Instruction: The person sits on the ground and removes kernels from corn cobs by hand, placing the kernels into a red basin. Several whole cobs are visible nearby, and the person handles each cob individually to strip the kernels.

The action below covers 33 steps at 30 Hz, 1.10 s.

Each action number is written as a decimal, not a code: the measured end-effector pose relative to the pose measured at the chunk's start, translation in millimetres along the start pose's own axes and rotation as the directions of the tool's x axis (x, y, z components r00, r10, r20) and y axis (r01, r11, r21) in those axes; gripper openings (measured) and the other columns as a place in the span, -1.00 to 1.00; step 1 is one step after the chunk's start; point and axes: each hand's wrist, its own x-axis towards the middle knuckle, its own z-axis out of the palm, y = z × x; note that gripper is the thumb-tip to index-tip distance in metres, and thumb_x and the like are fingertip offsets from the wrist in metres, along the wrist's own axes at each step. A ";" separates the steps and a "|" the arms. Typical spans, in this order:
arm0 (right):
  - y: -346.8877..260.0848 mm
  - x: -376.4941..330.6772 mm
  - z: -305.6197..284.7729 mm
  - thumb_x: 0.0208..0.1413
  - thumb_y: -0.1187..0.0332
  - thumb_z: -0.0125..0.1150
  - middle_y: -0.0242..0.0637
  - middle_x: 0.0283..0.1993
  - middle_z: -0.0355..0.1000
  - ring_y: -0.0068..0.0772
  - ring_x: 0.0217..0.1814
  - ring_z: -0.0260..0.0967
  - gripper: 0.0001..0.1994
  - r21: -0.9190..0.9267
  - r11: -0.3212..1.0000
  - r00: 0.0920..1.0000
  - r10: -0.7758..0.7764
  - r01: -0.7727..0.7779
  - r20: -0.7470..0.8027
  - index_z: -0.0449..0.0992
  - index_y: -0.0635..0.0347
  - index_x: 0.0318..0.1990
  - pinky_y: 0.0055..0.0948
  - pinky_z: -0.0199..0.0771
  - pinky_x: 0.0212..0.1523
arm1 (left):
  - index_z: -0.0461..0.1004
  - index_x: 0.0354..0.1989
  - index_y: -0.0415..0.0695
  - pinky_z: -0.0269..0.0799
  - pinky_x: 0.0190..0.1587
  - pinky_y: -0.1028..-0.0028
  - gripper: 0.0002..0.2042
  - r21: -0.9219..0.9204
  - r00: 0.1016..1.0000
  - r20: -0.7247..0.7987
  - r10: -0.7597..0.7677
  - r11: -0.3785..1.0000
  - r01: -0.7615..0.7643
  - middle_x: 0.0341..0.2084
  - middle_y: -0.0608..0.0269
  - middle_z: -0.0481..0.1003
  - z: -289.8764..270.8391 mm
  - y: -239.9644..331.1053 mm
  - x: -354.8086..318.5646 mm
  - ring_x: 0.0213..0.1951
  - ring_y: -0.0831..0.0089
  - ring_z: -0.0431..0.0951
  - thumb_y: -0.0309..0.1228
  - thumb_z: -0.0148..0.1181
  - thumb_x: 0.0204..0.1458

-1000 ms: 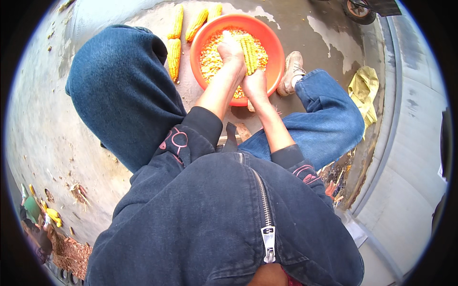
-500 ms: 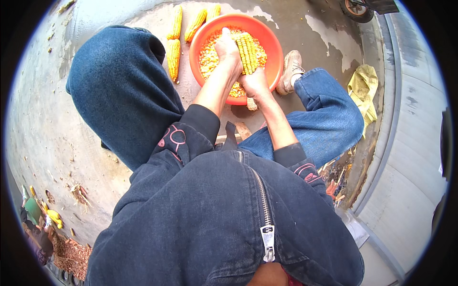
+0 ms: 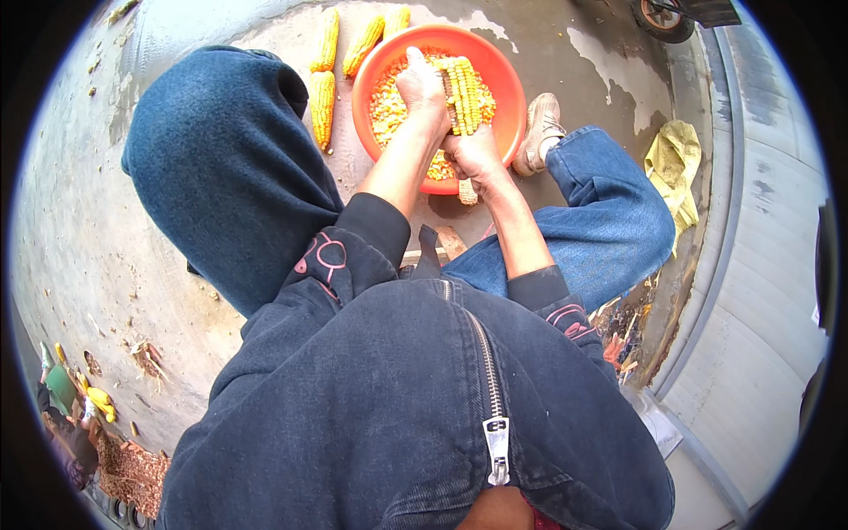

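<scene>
A yellow corn cob (image 3: 465, 95) is held upright in the picture over an orange-red basin (image 3: 515, 97). Loose corn kernels (image 3: 386, 108) fill the bottom of the basin. My right hand (image 3: 475, 155) is closed round the cob's near end. Against its left side presses my left hand (image 3: 422, 93), fingers curled and thumb pointing away from me. A bare brownish strip runs down the cob beside the left hand; rows of kernels cover the rest. The left fingertips are partly hidden.
Several whole corn cobs (image 3: 321, 110) lie left of the basin. A stripped cob (image 3: 467, 193) sits at its near rim. My shoe (image 3: 541, 132) flanks its right side. Farther right are a yellowish sack (image 3: 673, 168) and a wheel (image 3: 664, 19). Another person (image 3: 75, 442) is at lower left.
The cob has turned slightly, and a bare strip now shows along its left side. My left hand has shifted a little; both hands keep their hold.
</scene>
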 end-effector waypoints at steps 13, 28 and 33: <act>19.1 11.1 7.4 0.00 0.46 0.31 -0.22 -0.07 0.60 -0.40 -0.02 0.52 -0.67 -0.117 0.921 0.923 -0.379 0.370 -0.063 0.59 0.22 -0.02 -0.37 0.46 0.02 | 0.54 -0.34 -0.30 0.43 -0.34 0.31 -0.52 0.145 0.998 -0.051 -0.027 0.989 0.034 -0.45 0.24 0.55 -2.4 13.3 -11.1 -0.49 0.42 0.48 -0.06 -0.02 0.32; 1.7 -1.3 -9.0 -0.02 0.51 0.32 -0.48 -0.67 0.27 -0.71 -0.80 0.07 -0.88 0.085 0.996 0.982 0.007 -0.023 0.187 0.47 0.23 -0.36 -0.61 -0.04 -0.80 | 0.59 -0.32 -0.38 0.43 -0.10 0.17 -0.43 0.059 0.972 0.185 0.142 0.986 -0.155 -0.43 -0.15 0.60 3.4 -14.8 24.8 -0.27 0.08 0.62 0.01 -0.03 0.27; -3.2 -12.5 0.8 -0.01 0.48 0.35 -0.45 -0.67 0.30 -0.69 -0.80 0.07 -0.86 -0.084 0.996 0.994 0.040 -0.032 0.097 0.46 0.24 -0.39 -0.57 -0.03 -0.80 | 0.58 -0.33 -0.40 0.42 -0.12 0.19 -0.50 0.097 0.980 0.077 0.184 0.977 -0.191 -0.44 -0.11 0.61 -4.5 -26.0 40.0 -0.30 0.13 0.62 -0.07 0.06 0.21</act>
